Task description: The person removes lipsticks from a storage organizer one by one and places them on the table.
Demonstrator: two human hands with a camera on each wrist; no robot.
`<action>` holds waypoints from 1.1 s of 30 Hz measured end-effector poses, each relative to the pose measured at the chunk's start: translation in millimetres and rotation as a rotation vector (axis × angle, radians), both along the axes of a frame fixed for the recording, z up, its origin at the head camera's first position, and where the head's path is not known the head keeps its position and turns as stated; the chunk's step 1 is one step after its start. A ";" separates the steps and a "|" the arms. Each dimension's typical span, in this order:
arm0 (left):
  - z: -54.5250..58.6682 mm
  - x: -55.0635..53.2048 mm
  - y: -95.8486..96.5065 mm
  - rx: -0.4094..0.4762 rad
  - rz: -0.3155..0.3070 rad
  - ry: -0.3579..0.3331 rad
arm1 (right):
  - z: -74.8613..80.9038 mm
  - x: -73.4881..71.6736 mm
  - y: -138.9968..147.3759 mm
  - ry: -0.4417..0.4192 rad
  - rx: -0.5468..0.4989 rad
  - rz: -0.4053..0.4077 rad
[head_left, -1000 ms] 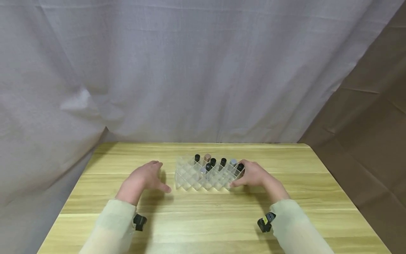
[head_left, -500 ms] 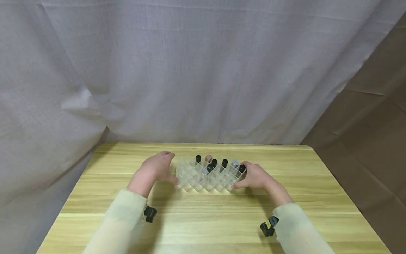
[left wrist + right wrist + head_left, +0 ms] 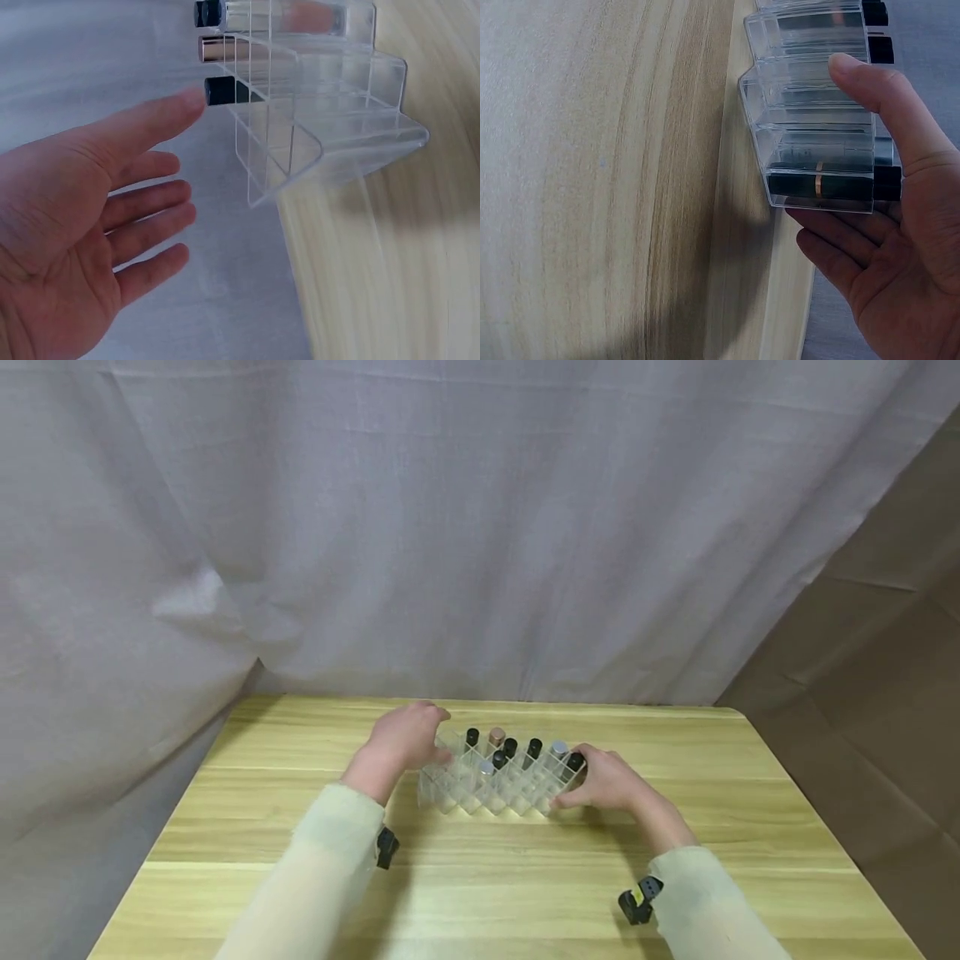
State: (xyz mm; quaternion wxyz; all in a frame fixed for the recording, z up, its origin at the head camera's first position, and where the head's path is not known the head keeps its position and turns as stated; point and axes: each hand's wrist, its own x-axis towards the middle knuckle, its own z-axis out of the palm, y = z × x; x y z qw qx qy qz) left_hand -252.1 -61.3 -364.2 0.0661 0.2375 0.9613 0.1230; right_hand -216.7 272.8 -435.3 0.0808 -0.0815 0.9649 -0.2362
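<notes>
A clear stepped lipstick organizer (image 3: pixel 452 797) with diamond-shaped slots stands on the table, several lipstick tubes upright in it. My right hand (image 3: pixel 606 779) holds its right end, thumb on the front and fingers round the side, close to a black lipstick tube (image 3: pixel 795 184) in the end slot. Over the left end reaches my left hand (image 3: pixel 405 737), its fingers extended with nothing between them. In the left wrist view its thumb tip overlaps the cap of the leftmost black lipstick (image 3: pixel 220 91); a rose-gold lipstick (image 3: pixel 214 49) sits beside that one. Silver-capped lipstick (image 3: pixel 558 749) stands near the right end.
The wooden table (image 3: pixel 495 893) reaches back to a grey cloth curtain (image 3: pixel 480 543). A brown cloth (image 3: pixel 862 693) hangs at the right. Black wrist cameras (image 3: pixel 387 847) are worn at both sleeves.
My left hand has moved right and farther back, from beside the organizer to over its left end. The right hand stays at the right end, and the lipsticks keep their slots.
</notes>
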 end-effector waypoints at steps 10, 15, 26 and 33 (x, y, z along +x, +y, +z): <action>-16.0 -14.6 16.3 0.001 -0.051 0.100 | -0.9 1.3 -2.7 0.022 -0.006 0.017; -18.6 -18.7 26.9 -0.012 -0.089 0.125 | 1.1 4.0 -1.1 0.036 0.015 0.015; -17.0 -27.2 32.8 -0.078 -0.143 0.144 | 1.9 7.0 -2.2 0.011 0.014 -0.004; -17.8 -32.2 32.8 -0.150 -0.180 0.150 | 0.7 6.5 -4.4 0.014 0.008 0.000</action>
